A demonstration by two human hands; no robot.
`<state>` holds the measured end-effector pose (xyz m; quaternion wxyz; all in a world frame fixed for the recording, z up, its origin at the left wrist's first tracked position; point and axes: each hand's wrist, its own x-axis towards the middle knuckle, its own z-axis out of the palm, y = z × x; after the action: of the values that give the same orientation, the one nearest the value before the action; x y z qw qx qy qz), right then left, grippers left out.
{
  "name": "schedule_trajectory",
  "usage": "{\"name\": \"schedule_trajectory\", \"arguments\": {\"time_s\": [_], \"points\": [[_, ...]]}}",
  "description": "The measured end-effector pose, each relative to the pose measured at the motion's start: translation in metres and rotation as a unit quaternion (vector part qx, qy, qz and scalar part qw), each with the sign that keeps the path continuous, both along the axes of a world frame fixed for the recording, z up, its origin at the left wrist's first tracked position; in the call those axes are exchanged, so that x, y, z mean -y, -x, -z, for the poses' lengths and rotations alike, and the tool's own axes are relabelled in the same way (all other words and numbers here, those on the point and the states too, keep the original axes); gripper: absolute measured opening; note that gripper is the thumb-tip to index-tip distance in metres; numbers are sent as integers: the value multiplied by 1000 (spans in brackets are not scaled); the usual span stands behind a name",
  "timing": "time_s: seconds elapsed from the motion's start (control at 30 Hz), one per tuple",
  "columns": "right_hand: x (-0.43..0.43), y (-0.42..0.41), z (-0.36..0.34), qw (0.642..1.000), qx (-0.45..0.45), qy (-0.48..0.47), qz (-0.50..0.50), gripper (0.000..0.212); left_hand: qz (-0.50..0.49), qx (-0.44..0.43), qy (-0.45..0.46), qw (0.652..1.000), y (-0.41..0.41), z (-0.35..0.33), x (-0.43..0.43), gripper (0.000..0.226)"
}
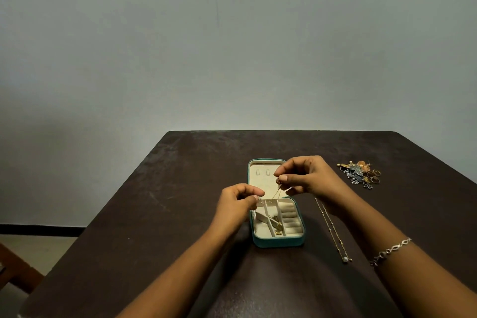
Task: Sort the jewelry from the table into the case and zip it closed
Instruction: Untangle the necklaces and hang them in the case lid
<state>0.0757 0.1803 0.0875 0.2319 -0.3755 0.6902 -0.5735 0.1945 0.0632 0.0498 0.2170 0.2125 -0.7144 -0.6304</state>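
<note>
A teal jewelry case (277,241) lies open in the middle of the dark table, its cream lid (263,178) laid back. A thin gold chain (276,192) hangs over the case between my two hands. My right hand (307,175) pinches its upper end above the lid. My left hand (237,201) pinches near its lower part at the case's left edge. Gold pieces (277,224) lie in a middle compartment. A long chain necklace with a pearl (333,230) lies on the table to the right of the case.
A heap of rings, earrings and small ornaments (361,174) sits at the table's far right. I wear a silver bracelet (391,250) on my right wrist. The table (180,188) ends at a grey wall; a wooden chair part (15,266) shows at lower left.
</note>
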Motion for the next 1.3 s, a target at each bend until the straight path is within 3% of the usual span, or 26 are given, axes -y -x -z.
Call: {"name": "schedule_trajectory", "arguments": {"time_s": [0.37, 0.63, 0.73, 0.93, 1.17, 1.3], "points": [[6, -10, 7, 999, -28, 8, -25, 13, 27, -89, 39, 995, 0, -8, -2, 11], [9, -15, 11, 997, 35, 73, -4, 9, 42, -79, 54, 995, -1, -21, 4, 14], [10, -15, 14, 994, 68, 79, -5, 14, 27, -68, 40, 997, -3, -24, 7, 12], [11, -19, 26, 997, 65, -19, -37, 11, 16, -45, 8, 999, -5, -27, 14, 12], [11, -21, 28, 994, 102, -7, -32, 7, 23, -31, -53, 998, -6, -28, 18, 9], [8, -20, 27, 985, 170, 21, -26, 11, 22, -28, -88, 996, -7, -29, 20, 6]]}}
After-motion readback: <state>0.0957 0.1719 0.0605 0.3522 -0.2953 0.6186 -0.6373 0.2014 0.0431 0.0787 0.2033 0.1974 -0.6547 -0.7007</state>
